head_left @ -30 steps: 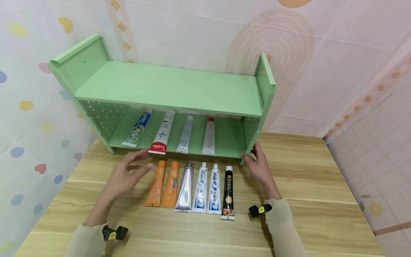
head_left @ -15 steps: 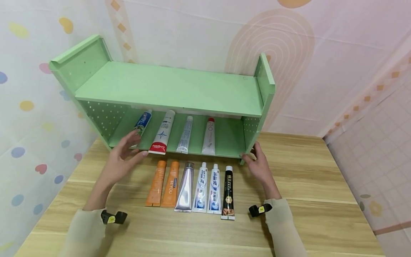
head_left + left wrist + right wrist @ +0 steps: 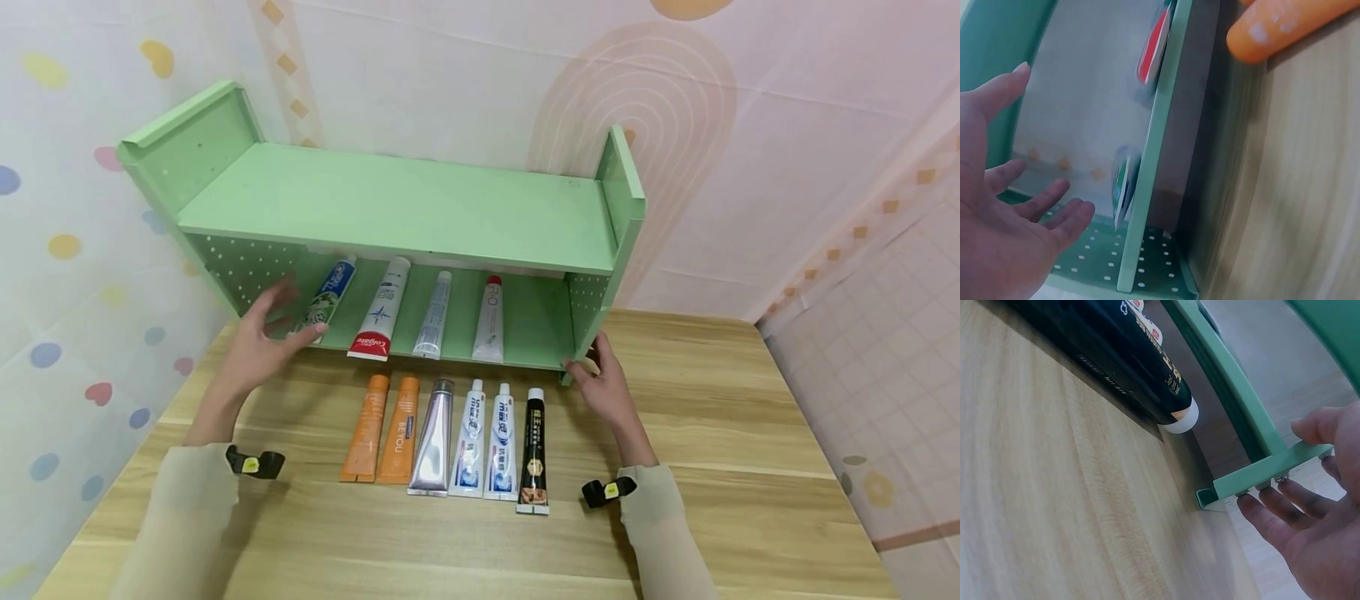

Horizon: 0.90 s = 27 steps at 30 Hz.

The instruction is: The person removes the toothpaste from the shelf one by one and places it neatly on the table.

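Note:
A green two-tier shelf [image 3: 397,200] stands on the table, with several toothpaste tubes lying along its lower tier. My left hand [image 3: 251,350] is at the left end of that tier, beside the green-and-blue toothpaste tube [image 3: 333,292]. In the head view its thumb overlaps the tube's bottom end. The left wrist view shows the left hand's fingers [image 3: 1075,215] spread and apart from the tube. With thumb on one face and fingers on the other, my right hand [image 3: 607,396] grips the shelf's right side panel [image 3: 1266,472] low at its front edge.
A Colgate tube [image 3: 381,308], a slim silver-white tube [image 3: 433,317] and a red-capped tube [image 3: 490,321] share the lower tier. On the table before the shelf lie two orange tubes [image 3: 367,429], a silver tube [image 3: 432,442], two white-and-blue tubes [image 3: 470,442] and a black tube [image 3: 533,450].
My left hand has moved left and up, from beside the Colgate tube to the left end of the lower tier, passing over the green-and-blue tube. The right hand stays in place.

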### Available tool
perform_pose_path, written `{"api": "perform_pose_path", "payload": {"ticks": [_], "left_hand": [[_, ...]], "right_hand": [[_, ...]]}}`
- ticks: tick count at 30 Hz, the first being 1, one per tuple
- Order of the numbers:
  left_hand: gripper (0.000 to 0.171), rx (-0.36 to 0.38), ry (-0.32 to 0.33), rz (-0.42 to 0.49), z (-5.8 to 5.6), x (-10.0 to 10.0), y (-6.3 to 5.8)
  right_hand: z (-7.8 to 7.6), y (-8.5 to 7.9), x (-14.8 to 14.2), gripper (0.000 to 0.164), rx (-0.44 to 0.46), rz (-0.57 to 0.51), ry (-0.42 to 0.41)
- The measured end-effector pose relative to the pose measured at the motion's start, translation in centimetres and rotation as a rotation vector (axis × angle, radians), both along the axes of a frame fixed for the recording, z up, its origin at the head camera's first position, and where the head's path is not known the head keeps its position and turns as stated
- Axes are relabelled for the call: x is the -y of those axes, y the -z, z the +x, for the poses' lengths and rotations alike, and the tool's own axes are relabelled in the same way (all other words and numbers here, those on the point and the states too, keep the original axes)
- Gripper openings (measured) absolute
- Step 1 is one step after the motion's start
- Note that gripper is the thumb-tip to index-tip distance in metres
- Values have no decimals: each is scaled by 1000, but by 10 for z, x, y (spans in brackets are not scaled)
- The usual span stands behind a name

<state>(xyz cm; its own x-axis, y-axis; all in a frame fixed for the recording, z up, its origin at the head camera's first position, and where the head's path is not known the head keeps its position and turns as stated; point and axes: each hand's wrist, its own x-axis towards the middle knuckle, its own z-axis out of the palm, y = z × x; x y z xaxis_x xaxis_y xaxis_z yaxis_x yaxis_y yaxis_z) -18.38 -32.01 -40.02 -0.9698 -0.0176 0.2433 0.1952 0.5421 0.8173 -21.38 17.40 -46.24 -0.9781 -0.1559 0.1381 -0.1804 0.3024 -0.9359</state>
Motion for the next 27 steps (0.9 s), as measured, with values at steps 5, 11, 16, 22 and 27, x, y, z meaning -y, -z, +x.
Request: {"api": "perform_pose_path", "payload": {"ticks": [5,11,16,22,27], "left_hand": [[96,72,16,-24,-12,11,-3],[103,214,27,-50,-27,19,-9],[108,293,39,-70,-42,25,-10],[106,336,58,-33,-56,29,-4],[101,349,55,-41,-64,28,-1]], "right_hand": [[-1,0,0,69,5,-3,4],[0,-1,0,69,6,-7,3],[0,-1,0,68,8,-7,9],[0,-1,1,68,2,-10,0],[0,-2,0,67,-1,-16,-1]]}}
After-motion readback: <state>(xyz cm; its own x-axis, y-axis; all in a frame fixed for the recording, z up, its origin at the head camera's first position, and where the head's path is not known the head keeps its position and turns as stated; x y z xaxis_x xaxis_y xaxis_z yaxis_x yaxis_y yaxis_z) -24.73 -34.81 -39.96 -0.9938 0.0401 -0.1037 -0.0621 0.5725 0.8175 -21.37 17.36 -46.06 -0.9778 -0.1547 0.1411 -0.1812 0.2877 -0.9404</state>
